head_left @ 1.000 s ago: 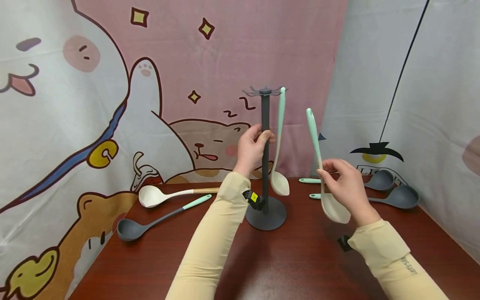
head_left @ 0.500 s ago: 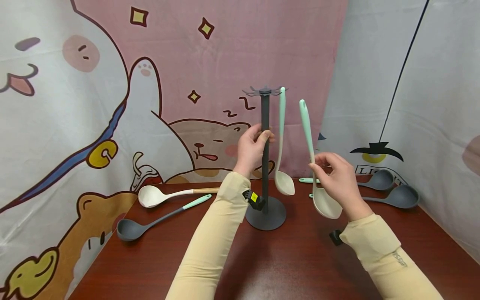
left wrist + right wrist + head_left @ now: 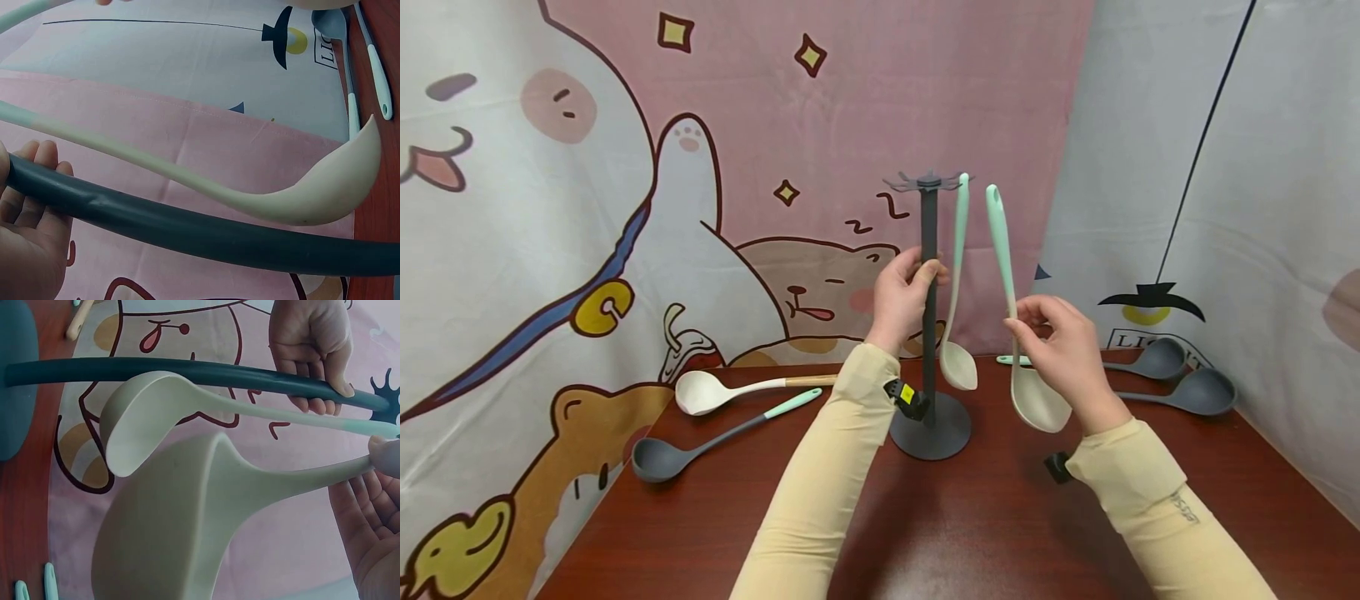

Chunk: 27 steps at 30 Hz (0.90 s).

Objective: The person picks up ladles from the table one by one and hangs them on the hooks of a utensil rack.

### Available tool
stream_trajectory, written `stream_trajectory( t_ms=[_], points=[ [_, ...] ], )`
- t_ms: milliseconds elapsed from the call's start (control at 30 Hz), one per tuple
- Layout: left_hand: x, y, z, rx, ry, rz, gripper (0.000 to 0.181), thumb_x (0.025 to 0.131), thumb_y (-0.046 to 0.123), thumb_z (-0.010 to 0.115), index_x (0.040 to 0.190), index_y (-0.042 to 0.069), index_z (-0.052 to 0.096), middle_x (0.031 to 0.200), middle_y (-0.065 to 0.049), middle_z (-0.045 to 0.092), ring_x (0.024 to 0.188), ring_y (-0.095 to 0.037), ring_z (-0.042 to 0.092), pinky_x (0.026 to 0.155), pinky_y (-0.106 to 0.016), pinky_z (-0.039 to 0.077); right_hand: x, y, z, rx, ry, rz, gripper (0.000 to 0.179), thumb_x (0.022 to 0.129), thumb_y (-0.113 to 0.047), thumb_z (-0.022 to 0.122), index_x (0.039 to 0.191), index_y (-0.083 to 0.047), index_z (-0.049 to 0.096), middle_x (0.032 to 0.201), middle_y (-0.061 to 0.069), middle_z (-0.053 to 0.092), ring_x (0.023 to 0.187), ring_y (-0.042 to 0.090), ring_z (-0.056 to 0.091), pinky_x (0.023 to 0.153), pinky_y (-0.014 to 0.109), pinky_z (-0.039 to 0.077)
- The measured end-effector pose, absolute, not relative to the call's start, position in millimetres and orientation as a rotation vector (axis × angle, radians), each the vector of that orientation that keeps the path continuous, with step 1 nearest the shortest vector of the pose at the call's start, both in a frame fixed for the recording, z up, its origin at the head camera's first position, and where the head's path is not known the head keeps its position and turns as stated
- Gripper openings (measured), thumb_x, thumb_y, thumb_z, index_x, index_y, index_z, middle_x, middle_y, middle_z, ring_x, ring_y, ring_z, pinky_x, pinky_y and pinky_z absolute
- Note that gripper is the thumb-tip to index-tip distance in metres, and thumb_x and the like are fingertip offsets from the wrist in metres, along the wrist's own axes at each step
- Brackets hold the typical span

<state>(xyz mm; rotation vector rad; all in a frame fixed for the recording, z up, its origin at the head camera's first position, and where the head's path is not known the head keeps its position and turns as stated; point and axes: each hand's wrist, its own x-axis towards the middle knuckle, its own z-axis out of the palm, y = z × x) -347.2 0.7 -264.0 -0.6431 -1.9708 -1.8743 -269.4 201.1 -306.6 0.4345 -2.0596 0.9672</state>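
Note:
My left hand point(image 3: 904, 296) grips the dark post of a utensil stand point(image 3: 929, 333) partway up, thumb and fingers around it. From a hook at the stand's top hangs a cream ladle point(image 3: 958, 367) with a mint handle, to the right of the post. My right hand point(image 3: 1063, 354) pinches a second cream ladle point(image 3: 1041, 402) low on its stem. This ladle is apart from the stand, nearly upright, with its mint handle end a little below and right of the hook ring point(image 3: 929, 181). In the right wrist view its bowl point(image 3: 150, 525) fills the foreground.
On the table point(image 3: 955, 517), a white ladle with a wooden handle point(image 3: 703, 393) and a grey ladle point(image 3: 662, 460) lie at left. Two grey ladles, one in front point(image 3: 1206, 392) and one behind point(image 3: 1161, 358), lie at right. A patterned cloth point(image 3: 850, 108) hangs behind.
My right hand has brought its ladle left and slightly up, closer to the stand. The hanging ladle has swung a little. My left hand has stayed on the post.

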Motion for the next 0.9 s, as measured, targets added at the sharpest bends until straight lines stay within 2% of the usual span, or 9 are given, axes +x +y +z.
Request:
stream_trajectory(
  t_ms=[467,900],
  points=[
    [-346,0,-263,-0.635,-1.972,-1.902,0.019,0.1,0.014,0.06,0.115,0.007,0.07,0.096,-0.011,0.072,0.089,-0.02,0.071,0.076,-0.03,0.05,-272,187,-300,0.461,-2.059,0.984,0.014,0.085,-0.001,0.077,0.096,-0.001,0.068,0.089,0.008,0.064,0.079,0.006,0.055,0.069,0.009,0.044],
    [-349,0,-264,-0.645,-1.973,-1.885,0.019,0.1,0.015,0.061,0.115,0.007,0.069,0.095,-0.009,0.073,0.088,-0.017,0.071,0.075,-0.029,0.05,-275,176,-293,0.485,-2.031,1.031,0.011,0.087,-0.003,0.076,0.095,0.0,0.069,0.087,0.01,0.064,0.074,0.012,0.057,0.067,0.009,0.044]
  ],
)
